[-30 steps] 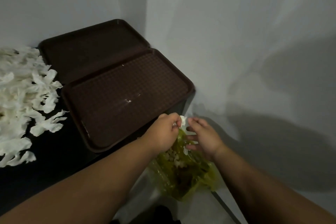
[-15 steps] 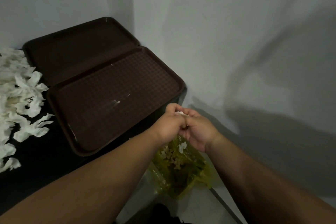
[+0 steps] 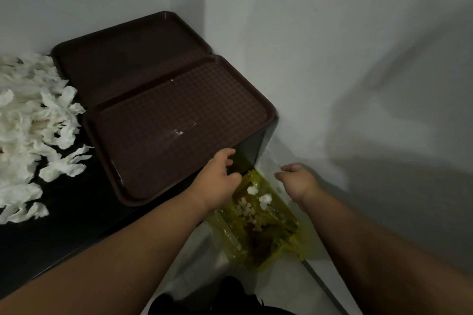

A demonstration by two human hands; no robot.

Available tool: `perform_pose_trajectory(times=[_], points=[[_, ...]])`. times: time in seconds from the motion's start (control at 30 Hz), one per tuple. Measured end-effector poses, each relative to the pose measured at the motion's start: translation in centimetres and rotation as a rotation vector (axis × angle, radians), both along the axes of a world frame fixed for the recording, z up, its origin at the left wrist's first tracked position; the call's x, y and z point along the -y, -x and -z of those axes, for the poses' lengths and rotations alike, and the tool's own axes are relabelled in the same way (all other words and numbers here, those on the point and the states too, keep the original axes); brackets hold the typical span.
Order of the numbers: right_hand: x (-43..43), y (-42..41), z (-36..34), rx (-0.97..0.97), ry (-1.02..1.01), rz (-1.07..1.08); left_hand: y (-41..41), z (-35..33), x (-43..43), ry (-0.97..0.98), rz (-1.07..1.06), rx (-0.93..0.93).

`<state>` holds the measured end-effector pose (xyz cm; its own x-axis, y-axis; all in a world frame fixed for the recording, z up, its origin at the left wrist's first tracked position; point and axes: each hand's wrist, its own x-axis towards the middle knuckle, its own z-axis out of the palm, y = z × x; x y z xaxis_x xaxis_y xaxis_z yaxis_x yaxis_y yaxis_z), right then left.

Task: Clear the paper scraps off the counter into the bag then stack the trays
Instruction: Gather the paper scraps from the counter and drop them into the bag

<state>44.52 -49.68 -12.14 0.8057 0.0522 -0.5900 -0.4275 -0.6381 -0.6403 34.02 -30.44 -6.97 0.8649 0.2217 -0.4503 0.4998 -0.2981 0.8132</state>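
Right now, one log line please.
phase: clearing | left hand: empty, over bag | right hand: empty, over bag | scrap pile: on counter | near tray beside far tray: unstacked

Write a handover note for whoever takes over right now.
Left hand: empty, fingers loosely curled, over the yellow bag.
Right hand: empty, loosely curled beside it.
The bag sits below the counter end, a few paper scraps inside.
Left to do: the big scrap pile on the counter; near tray and far tray lie side by side, unstacked.
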Motion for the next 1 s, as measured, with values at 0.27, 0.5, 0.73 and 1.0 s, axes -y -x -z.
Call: perform_pose_trajectory(times=[0.27, 0.5, 0.73, 1.0], points=[[-1.7, 1.4, -1.5, 0.068, -0.078, 0.006, 3.2, -2.7, -1.7, -0.038, -0.039, 0.177], [-10.5, 3.7, -9.5, 0.382, -0.238, -0.221, 6.9, -5.7, -7.0, -0.126, -0.226, 0.31], [-18.0, 7.7, -12.3, 0.391, -0.317, -0.489, 13.2, -6.2, -14.0, -0.231, -0.496, 0.333], [-26.4, 13.7, -10.8, 0.375, -0.312, -0.824, 23.6, -3.4, -21.2, -0.351, -0.735, 0.19]])
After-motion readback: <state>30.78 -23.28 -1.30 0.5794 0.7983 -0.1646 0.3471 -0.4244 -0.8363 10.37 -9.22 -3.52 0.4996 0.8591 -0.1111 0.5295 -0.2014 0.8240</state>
